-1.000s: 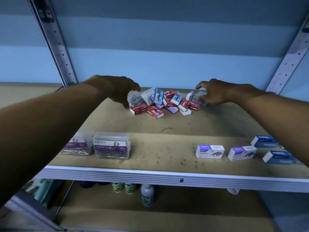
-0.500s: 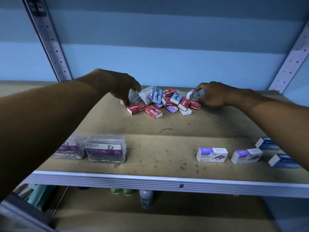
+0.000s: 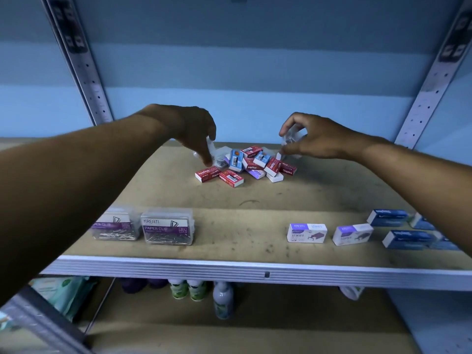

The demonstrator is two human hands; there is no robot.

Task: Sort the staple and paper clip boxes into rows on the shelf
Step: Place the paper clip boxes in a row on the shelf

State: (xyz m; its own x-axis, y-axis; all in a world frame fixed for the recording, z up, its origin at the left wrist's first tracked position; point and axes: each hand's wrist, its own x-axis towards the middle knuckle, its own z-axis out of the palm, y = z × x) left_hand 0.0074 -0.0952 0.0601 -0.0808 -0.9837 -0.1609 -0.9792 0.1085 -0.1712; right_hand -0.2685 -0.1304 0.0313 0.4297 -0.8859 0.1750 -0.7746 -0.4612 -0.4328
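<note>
Both hands are up at the back of the shelf (image 3: 255, 198), working the jumbled pile (image 3: 245, 163) at centre frame. The left hand (image 3: 189, 129) pinches a clear plastic box (image 3: 213, 149) at the pile's left edge, fingers curled down around it. The right hand (image 3: 314, 137) is lifted just above the pile's right side, fingertips closed on another clear plastic box (image 3: 291, 136).

Plenty of bare board between the pile and the front row, and a wide open gap in the middle of the front edge. At lower left, two clear boxes reading "KREATI PAPER CLIP" (image 3: 167, 229) sit side by side, the left one partly behind the forearm. At lower right, two white-and-purple boxes marked "STAPLES" (image 3: 306, 233), then blue boxes (image 3: 406, 238) running to the frame's right edge. In the pile, red boxes read "Staples" (image 3: 231, 178). The shelf's metal front lip (image 3: 255, 272) crosses the lower frame.
</note>
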